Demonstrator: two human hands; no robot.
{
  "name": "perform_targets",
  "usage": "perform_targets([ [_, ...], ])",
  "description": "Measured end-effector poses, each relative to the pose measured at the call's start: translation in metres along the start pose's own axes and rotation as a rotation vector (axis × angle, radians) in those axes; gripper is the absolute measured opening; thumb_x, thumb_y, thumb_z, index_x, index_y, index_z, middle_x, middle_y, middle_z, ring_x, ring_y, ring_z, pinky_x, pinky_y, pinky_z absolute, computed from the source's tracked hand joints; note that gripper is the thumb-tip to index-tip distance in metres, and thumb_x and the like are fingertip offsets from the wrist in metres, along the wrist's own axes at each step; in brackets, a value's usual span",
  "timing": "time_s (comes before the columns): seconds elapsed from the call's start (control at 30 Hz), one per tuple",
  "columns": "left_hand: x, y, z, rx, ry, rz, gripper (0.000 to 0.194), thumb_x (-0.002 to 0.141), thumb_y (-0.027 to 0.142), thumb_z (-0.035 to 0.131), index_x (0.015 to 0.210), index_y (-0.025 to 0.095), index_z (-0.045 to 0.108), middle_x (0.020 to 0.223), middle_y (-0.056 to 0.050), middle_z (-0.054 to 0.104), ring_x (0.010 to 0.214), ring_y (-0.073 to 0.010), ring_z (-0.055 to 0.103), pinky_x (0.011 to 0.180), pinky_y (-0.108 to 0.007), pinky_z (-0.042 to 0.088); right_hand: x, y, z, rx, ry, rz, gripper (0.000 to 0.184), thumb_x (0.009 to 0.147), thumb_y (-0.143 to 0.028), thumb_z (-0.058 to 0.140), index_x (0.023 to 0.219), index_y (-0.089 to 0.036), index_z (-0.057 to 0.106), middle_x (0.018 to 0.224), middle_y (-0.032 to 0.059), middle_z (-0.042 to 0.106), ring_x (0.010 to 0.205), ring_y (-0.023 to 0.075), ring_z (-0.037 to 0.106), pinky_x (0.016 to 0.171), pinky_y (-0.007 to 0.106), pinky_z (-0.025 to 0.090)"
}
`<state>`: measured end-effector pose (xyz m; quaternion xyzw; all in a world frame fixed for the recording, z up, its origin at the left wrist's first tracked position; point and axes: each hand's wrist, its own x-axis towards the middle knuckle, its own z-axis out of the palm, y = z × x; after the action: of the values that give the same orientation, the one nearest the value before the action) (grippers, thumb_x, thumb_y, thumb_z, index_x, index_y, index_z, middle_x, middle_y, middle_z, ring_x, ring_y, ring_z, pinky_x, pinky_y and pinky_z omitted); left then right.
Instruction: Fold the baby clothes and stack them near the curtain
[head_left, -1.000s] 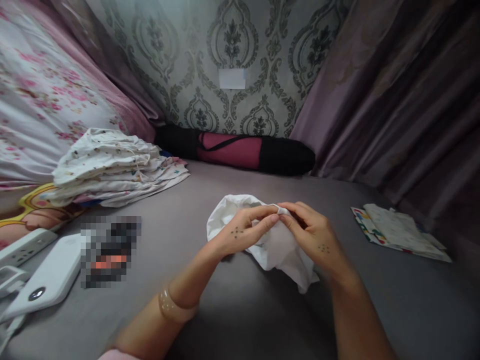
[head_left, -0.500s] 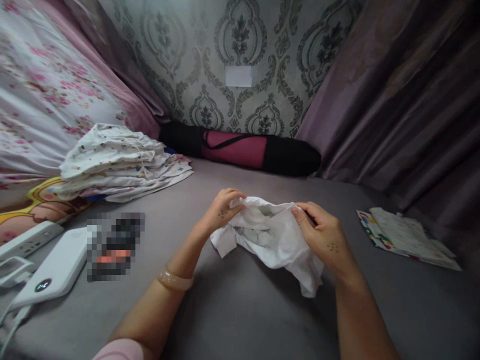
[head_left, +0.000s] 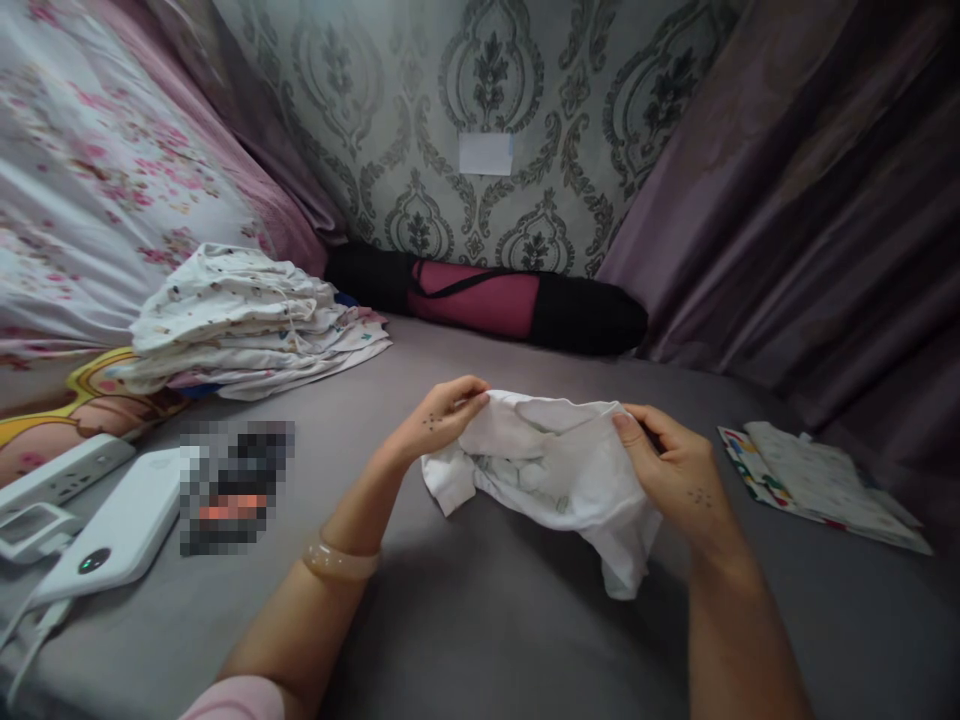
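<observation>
Between my two hands hangs a small white garment (head_left: 525,465), its upper edge stretched and its cloth folded below. It has a short sleeve-like part at the left and a faint print on the middle; its exact kind is unclear. My left hand (head_left: 442,418) pinches the upper left edge between thumb and fingers. At the upper right edge, my right hand (head_left: 671,470) grips the cloth with the thumb on top and the fingers mostly hidden behind. The garment's lower right part droops toward the grey sheet (head_left: 480,630).
A heap of printed clothes (head_left: 232,320) lies at the back left. Folded cloths (head_left: 817,480) are on the right. A power bank (head_left: 124,525) and a power strip (head_left: 75,480) sit at the left, beside a blurred item (head_left: 236,490). A long black and maroon bag (head_left: 480,300) lines the wall.
My hands have moved farther apart, the right one to the right, pulling the garment's upper edge wider and straighter. The whole view has shifted slightly.
</observation>
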<state>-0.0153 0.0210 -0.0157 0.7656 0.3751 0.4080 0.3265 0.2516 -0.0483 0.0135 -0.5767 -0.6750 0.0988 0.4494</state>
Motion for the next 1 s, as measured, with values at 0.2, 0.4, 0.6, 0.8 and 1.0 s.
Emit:
perform_targets([
  [0.2,-0.003,0.016,-0.003,-0.127,-0.029,-0.033,0.027,0.091,0.04,0.048,0.093,0.017,0.061,0.08,-0.001,0.058,0.071,-0.0116,0.051,0.06,-0.021,0.04,0.002,0.007,-0.004,0.025,0.027,0.084,0.034,0.085,-0.05,0.054,0.094,-0.021,0.07,0.088,0.0068,0.071,0.077,0.0217,0.065,0.066,0.032,0.052],
  [0.4,-0.003,0.013,0.0,-0.147,-0.02,0.006,0.033,0.08,0.044,0.065,0.103,0.02,0.066,0.097,-0.004,0.064,0.085,-0.0157,0.057,0.071,-0.025,0.045,0.003,0.01,0.0,0.027,-0.019,0.113,0.032,0.085,-0.048,0.056,0.093,-0.02,0.07,0.09,0.0068,0.072,0.08,0.0216,0.065,0.07,0.032,0.051],
  [0.6,-0.001,0.007,0.004,-0.115,0.01,0.011,0.031,0.079,0.043,0.067,0.099,0.02,0.07,0.092,-0.005,0.066,0.083,-0.0165,0.058,0.071,-0.027,0.045,0.003,0.012,0.003,0.013,-0.033,0.104,0.035,0.086,-0.049,0.054,0.094,-0.019,0.07,0.091,0.0075,0.072,0.08,0.0219,0.065,0.069,0.032,0.051],
  [0.8,-0.001,0.004,0.003,-0.073,0.046,0.009,0.027,0.081,0.042,0.065,0.094,0.02,0.072,0.087,-0.004,0.065,0.078,-0.014,0.056,0.066,-0.024,0.042,0.003,0.012,0.005,0.059,-0.047,0.077,0.035,0.085,-0.049,0.055,0.095,-0.02,0.071,0.094,0.0073,0.072,0.084,0.0222,0.066,0.073,0.034,0.052],
  [1.0,-0.001,0.006,0.003,-0.037,0.149,0.035,0.029,0.081,0.046,0.063,0.088,0.02,0.073,0.09,-0.005,0.063,0.08,-0.014,0.057,0.067,-0.023,0.043,0.003,0.005,0.005,0.142,-0.096,0.049,0.038,0.085,-0.05,0.054,0.101,-0.02,0.07,0.098,0.0068,0.071,0.087,0.0211,0.065,0.073,0.031,0.052],
])
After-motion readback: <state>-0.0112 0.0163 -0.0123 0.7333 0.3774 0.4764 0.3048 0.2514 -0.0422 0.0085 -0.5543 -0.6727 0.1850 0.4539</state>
